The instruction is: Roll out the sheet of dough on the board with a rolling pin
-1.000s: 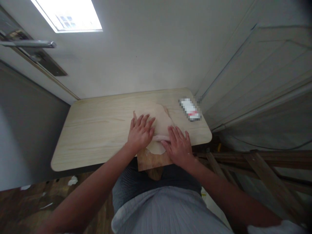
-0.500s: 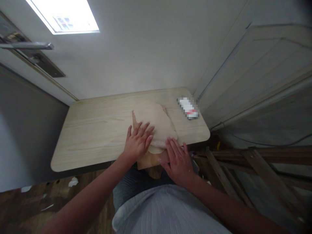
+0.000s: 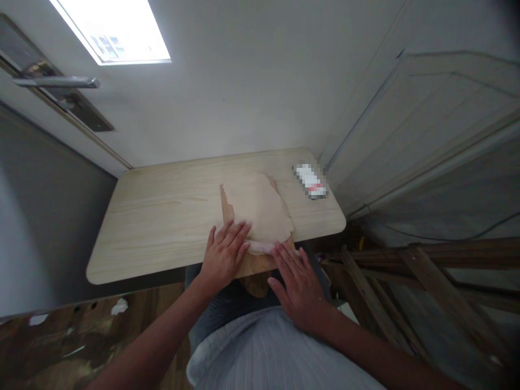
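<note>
A thin, flat sheet of pale dough [image 3: 260, 206] with an uneven edge lies on a brown wooden board [image 3: 257, 266]. Across the dough's near edge runs a pale rolling pin [image 3: 260, 248], its ends hidden under my hands. My left hand [image 3: 224, 252] lies flat over the left end, fingers stretched out and spread. Over the right end rests my right hand [image 3: 296, 281], palm down, fingers extended, thumb apart. A corner of the board shows bare at the dough's left side.
The light wood-grain table [image 3: 162, 216] stands against a white door [image 3: 244, 108]. At its right end lies a blurred-out phone-like object [image 3: 311, 180]. Wooden slats [image 3: 377, 292] stand low on the right. Scraps of white paper [image 3: 119, 306] lie on the floor at left.
Both hands have moved nearer to my body with the rolling pin, uncovering more of the dough's near part. The view has shifted slightly.
</note>
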The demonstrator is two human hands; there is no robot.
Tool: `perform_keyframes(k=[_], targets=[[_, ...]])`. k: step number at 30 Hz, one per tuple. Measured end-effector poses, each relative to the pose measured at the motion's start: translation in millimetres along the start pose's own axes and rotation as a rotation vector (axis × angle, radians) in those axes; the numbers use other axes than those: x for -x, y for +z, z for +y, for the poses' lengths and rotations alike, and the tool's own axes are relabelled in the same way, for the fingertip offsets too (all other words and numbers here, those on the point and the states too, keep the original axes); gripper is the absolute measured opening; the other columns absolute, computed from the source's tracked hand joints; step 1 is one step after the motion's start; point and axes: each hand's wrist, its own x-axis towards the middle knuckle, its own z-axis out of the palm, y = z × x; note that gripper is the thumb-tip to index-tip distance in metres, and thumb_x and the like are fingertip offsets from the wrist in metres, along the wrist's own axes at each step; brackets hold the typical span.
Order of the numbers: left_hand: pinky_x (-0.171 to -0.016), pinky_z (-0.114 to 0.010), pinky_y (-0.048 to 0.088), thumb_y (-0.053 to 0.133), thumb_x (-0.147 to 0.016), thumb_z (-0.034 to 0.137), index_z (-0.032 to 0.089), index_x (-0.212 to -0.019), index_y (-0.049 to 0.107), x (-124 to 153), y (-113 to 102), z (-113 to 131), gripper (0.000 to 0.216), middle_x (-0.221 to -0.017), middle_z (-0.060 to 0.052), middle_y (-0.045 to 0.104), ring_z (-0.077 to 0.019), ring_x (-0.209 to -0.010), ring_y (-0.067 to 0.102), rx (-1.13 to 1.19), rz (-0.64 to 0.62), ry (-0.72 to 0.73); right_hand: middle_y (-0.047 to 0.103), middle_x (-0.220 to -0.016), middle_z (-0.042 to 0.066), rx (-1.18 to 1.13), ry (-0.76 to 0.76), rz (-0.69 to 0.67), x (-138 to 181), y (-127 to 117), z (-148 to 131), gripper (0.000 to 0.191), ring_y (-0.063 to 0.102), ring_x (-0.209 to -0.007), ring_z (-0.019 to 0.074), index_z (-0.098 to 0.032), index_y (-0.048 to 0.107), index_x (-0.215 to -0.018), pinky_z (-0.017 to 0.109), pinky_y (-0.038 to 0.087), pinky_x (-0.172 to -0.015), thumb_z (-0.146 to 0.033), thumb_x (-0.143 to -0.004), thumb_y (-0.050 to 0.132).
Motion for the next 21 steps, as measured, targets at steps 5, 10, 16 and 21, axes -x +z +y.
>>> perform_keyframes(k=[5, 10, 16, 21], targets=[[-0.121, -0.055, 0.021, 0.038, -0.102, 0.035, 0.033, -0.152, 0.038, 10.9, 0.1, 0.4, 0.050, -0.153, -0.002, 0.048, -0.0257, -0.147, 0.034, 0.013, 0.006, 0.002, 0.034, -0.159, 0.013, -0.021, -0.022, 0.010, 5.7, -1.4, -1.3, 0.062, 0.028, -0.149, 0.0269, -0.013, 0.028, -0.156, 0.059, 0.030, -0.117, -0.039, -0.101, 0.042], [-0.120, -0.055, 0.025, 0.041, -0.101, 0.035, 0.034, -0.151, 0.040, 21.4, 1.2, 1.8, 0.050, -0.150, -0.003, 0.051, -0.0260, -0.144, 0.039, 0.027, 0.019, -0.001, 0.037, -0.157, 0.013, -0.056, -0.043, 0.032, 11.9, -3.7, -4.8, 0.065, 0.032, -0.147, 0.0271, -0.016, 0.023, -0.158, 0.059, 0.034, -0.116, -0.036, -0.100, 0.044], [-0.119, -0.054, 0.027, 0.042, -0.101, 0.031, 0.033, -0.150, 0.042, 33.6, 2.7, 2.3, 0.049, -0.147, -0.003, 0.055, -0.0257, -0.140, 0.043, 0.066, 0.028, 0.003, 0.041, -0.155, 0.009, -0.103, -0.026, 0.030, 16.3, -9.9, -7.4, 0.057, 0.034, -0.146, 0.0250, -0.019, 0.032, -0.156, 0.056, 0.034, -0.118, -0.032, -0.101, 0.042], [-0.116, -0.051, 0.031, 0.046, -0.099, 0.027, 0.030, -0.142, 0.053, 43.3, 7.8, 6.0, 0.044, -0.133, -0.007, 0.064, -0.0261, -0.127, 0.052, 0.108, 0.111, -0.006, 0.053, -0.148, 0.007, -0.168, -0.017, 0.108, 13.6, -6.2, -2.1, 0.051, 0.044, -0.141, 0.0239, -0.022, 0.044, -0.149, 0.054, 0.034, -0.117, -0.031, -0.099, 0.045]])
